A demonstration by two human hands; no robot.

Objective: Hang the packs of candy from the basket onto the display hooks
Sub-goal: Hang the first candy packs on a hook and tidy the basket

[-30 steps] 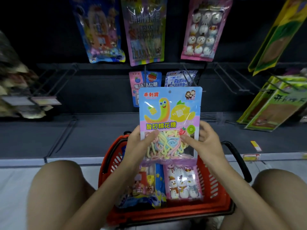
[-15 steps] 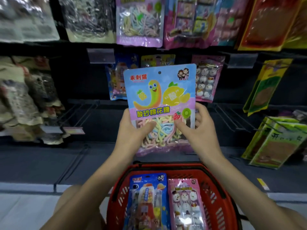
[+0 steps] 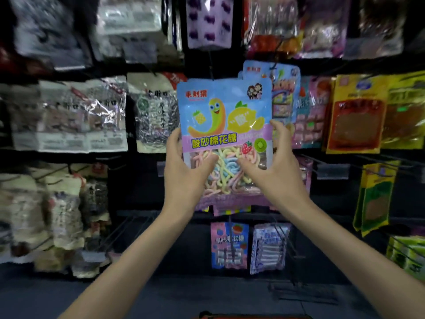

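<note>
A blue and pink pack of pastel rope candy (image 3: 224, 125) is held upright in front of the dark display wall, at mid height. My left hand (image 3: 184, 171) grips its lower left edge, thumb across the clear window. My right hand (image 3: 273, 166) grips the lower right edge the same way. A dark hook (image 3: 210, 65) juts out just above the pack's top edge. Only a sliver of the red basket (image 3: 250, 316) shows at the bottom edge.
Hung packs crowd the wall: silvery bags (image 3: 69, 116) at left, yellow and red packs (image 3: 358, 116) at right, a blue pack (image 3: 285, 88) right behind the held one. Two small packs (image 3: 250, 245) hang lower down. Bare wire hooks (image 3: 119, 229) stick out at lower left.
Both hands have lifted the candy pack from over the basket up to the middle rows of hooks. The view has tilted up, and the basket has dropped almost out of sight.
</note>
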